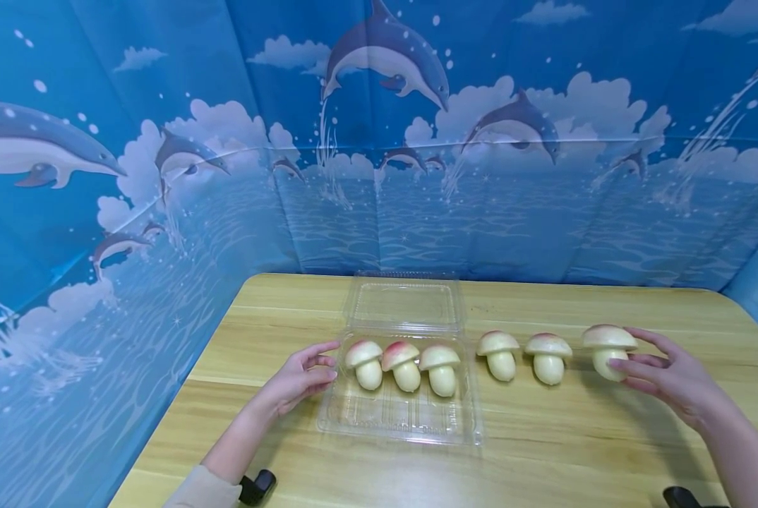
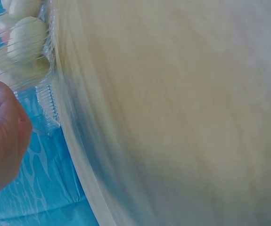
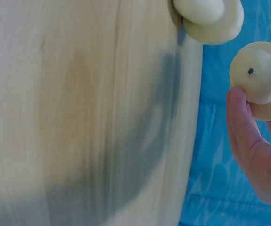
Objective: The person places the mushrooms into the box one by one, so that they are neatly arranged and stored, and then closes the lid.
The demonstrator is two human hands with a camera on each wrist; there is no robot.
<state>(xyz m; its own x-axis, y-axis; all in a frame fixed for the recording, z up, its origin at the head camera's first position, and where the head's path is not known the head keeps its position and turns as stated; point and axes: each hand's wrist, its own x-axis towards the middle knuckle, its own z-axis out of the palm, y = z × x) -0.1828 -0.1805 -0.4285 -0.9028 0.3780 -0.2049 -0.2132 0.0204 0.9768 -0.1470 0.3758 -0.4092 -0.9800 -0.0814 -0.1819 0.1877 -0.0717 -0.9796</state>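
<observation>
In the head view my right hand (image 1: 677,377) grips a toy mushroom (image 1: 608,339) by its pale stem, raised off the table at the right. From below, the right wrist view shows the stem end with a dark dot, the fingers (image 3: 241,106) curled about it. At the left edge of an opened clear plastic container (image 1: 398,420), my left hand (image 1: 299,377) holds the side wall with thumb and bent fingers. Three mushrooms with reddish-cream caps, the middle one (image 1: 402,367) among them, lie in a row inside it.
Two more mushrooms lie on the wooden table (image 1: 544,451), the nearer one (image 1: 498,355) just right of the container and another (image 1: 548,358) beyond it. The container's lid (image 1: 404,303) is folded back toward the far edge. A blue dolphin-print curtain (image 1: 379,212) hangs behind.
</observation>
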